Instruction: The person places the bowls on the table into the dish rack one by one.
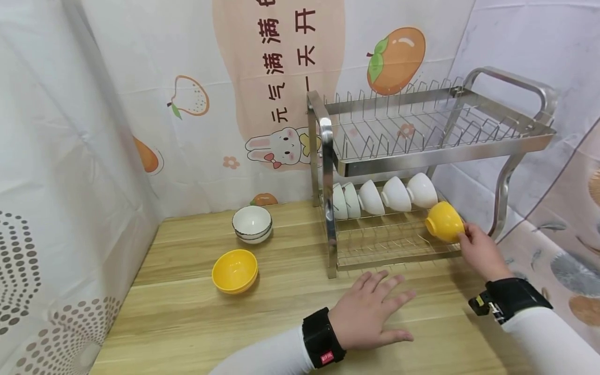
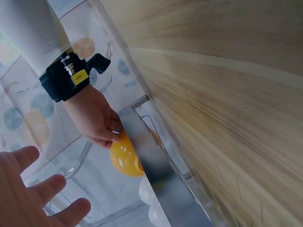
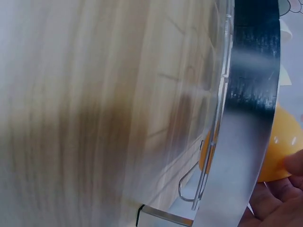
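**Fingers on the yellow bowl at the rack's right end**

Fingers of my right hand [image 1: 478, 250] curl round the rim of the small glossy yellow bowl [image 1: 444, 221], which sits tilted on its side at the right end of the lower tier of the two-tier stainless steel dish rack [image 1: 328, 156], just beside the row of white ceramic bowls [image 1: 382, 198]. From the head view my left hand [image 1: 370, 312] lies flat on the light wooden tabletop [image 1: 187, 323], fingers spread and holding nothing. A second yellow bowl [image 1: 235, 271] and a stacked pair of white bowls with dark rims [image 1: 252, 224] stand well apart to the left.

I judge the held bowl light, rigid and smooth enough to slip; it may chip on the wires, so the rim is the sensible hold, thumb one side and fingers the other.

The left wrist view shows what the head view hides: the fingertips [image 2: 113, 130] pressing on the bowl's outer wall.

The right wrist view is mostly blurred tabletop and the rack's steel frame [image 3: 251, 94]; only a sliver of the yellow bowl [image 3: 281, 151] shows.
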### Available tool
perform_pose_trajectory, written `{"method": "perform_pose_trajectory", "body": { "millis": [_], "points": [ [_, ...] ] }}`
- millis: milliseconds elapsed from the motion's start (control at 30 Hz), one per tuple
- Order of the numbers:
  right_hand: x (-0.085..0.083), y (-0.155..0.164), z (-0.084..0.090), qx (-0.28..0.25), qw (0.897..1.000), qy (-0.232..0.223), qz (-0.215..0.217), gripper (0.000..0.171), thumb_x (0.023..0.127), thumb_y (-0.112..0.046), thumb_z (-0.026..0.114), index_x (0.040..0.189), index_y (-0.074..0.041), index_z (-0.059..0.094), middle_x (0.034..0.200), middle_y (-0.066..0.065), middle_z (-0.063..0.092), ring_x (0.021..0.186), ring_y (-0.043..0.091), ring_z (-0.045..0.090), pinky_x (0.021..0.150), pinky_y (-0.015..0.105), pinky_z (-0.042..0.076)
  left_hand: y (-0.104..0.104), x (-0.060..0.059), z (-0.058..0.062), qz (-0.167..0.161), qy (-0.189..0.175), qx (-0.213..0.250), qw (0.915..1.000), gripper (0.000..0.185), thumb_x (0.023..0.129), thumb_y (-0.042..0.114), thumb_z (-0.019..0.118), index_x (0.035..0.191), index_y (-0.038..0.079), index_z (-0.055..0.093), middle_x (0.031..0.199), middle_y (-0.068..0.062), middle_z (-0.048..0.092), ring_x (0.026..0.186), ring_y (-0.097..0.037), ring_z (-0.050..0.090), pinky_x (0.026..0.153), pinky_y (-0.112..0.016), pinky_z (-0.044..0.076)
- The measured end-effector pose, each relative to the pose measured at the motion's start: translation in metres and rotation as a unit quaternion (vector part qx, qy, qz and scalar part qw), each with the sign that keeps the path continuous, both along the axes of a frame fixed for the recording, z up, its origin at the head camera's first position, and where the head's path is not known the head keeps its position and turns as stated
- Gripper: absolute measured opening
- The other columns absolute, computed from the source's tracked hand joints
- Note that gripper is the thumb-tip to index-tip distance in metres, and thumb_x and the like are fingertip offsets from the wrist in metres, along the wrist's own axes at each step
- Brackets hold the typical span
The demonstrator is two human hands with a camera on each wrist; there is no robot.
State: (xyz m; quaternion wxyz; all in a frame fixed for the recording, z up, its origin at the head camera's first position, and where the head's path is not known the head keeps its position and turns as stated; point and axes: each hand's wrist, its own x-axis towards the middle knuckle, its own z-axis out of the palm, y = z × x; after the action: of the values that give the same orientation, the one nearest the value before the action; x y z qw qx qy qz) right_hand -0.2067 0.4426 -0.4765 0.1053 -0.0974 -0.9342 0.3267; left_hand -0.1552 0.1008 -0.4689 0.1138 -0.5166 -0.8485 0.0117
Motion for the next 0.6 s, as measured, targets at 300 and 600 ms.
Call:
{"method": "perform_pose_trajectory", "body": {
  "millis": [300, 600],
  "points": [
    [0.002, 0.000, 0.000, -0.012, 1.000, -0.003, 0.012, 0.050, 0.105, -0.013, 0.031, 0.141, 0.022, 0.027, 0.131, 0.045, 0.040, 0.113, 0.055, 0.046, 0.089, 0.065, 0.041, -0.003, 0.000, 0.002, 0.011, -0.015, -0.002, 0.9998, 0.077, 0.094, 0.075, 0.025, 0.159, 0.036, 0.012, 0.164, 0.003, 0.017, 0.148, -0.023, 0.023, 0.118, -0.042, 0.024],
    [0.018, -0.009, -0.001, -0.033, 0.999, 0.039, 0.014, 0.067, 0.104, -0.021, 0.044, 0.151, 0.014, 0.011, 0.147, 0.045, 0.019, 0.127, 0.065, 0.030, 0.099, 0.074, 0.027, -0.016, -0.004, 0.006, 0.034, -0.034, 0.020, 0.9986, 0.074, 0.095, 0.074, 0.024, 0.159, 0.037, 0.014, 0.162, 0.002, 0.022, 0.145, -0.023, 0.029, 0.117, -0.041, 0.026]
  ]
}}
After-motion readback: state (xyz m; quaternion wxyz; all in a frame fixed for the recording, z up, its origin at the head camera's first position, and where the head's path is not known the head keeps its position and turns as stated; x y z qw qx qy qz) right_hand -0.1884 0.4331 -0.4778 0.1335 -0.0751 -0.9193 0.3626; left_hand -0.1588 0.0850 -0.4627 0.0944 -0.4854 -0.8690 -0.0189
